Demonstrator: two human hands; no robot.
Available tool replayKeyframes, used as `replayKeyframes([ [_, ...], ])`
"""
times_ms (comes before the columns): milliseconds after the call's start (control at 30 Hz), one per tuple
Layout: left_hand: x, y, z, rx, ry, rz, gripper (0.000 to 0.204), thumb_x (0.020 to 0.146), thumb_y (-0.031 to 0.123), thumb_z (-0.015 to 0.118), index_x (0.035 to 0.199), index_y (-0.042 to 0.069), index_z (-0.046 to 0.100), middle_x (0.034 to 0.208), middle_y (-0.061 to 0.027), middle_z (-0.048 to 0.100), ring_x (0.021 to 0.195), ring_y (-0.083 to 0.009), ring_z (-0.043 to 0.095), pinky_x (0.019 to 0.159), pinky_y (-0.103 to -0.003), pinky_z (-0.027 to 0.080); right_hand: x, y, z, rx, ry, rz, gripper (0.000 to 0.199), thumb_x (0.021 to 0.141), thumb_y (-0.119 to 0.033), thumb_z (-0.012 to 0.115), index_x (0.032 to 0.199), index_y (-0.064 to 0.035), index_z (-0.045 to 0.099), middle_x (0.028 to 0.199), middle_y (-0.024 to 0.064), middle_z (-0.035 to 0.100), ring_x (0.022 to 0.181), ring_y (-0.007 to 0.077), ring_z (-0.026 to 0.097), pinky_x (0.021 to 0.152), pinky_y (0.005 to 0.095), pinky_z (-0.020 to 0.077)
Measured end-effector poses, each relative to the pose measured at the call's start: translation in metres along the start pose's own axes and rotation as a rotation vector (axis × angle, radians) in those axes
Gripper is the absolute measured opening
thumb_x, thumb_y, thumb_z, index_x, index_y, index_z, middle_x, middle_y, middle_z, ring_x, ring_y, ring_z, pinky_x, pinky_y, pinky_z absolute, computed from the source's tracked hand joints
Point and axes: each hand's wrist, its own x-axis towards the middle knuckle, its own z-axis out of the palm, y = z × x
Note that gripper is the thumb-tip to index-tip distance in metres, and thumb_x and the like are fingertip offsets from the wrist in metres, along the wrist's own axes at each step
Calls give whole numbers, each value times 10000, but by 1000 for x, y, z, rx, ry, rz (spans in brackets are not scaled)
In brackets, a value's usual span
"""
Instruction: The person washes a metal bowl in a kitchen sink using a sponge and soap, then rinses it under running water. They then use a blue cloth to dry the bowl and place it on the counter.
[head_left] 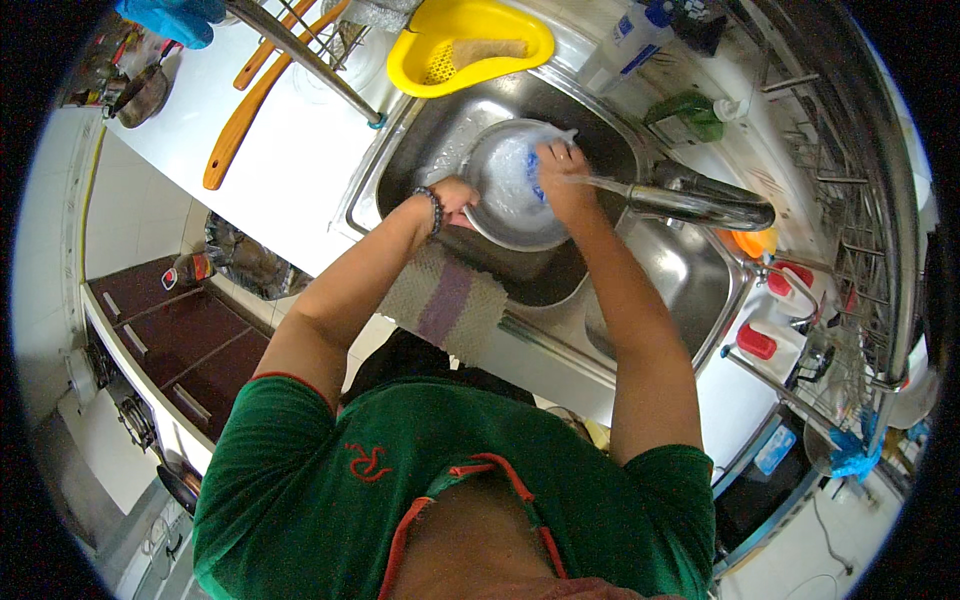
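Looking down from the head camera: the left hand point(455, 195) grips the rim of a round steel bowl point(505, 205) held tilted in the sink point(600, 150), while the right hand point(560, 175) presses a wet cloth point(540, 170) inside it, beside the tap point(700, 205). Steady rim grip and firm circular wiping would likely clean best.

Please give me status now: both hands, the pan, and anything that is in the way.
Left hand grips pan rim. Right hand scrubs inside it, something blue underneath. Faucet close beside right forearm.
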Motion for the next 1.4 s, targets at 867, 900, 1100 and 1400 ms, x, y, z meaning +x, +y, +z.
replayKeyframes([
  [867,-18,-1,31,-129,157,139,384,705,-47,520,1072,-61,408,918,-192,572,736,-313,617,588,-410,570,22,-37,7,293,-50,472,309,675,-99,614,956,-73,487,934,121,504,906,312,512,718,422,422],
  [900,-15,1,31,-103,236,188,431,703,-58,511,1115,-52,384,922,-195,570,732,-320,617,568,-413,571,9,-32,12,277,-30,443,275,697,-140,568,953,-58,511,921,120,517,877,295,517,689,418,414],
  [1100,26,-18,27,-186,295,218,509,687,-48,487,1179,-53,358,935,-210,559,707,-320,613,487,-395,561,-12,-65,21,1094,-106,325,418,594,87,549,960,-116,553,919,180,527,948,389,502,796,431,415],
  [1400,61,-26,14,-289,220,-38,336,764,130,605,1067,5,531,933,-192,598,706,-291,631,491,-384,572,-13,-34,80,1840,321,1153,297,693,80,470,914,-80,588,869,79,589,827,204,562,651,305,464],
])
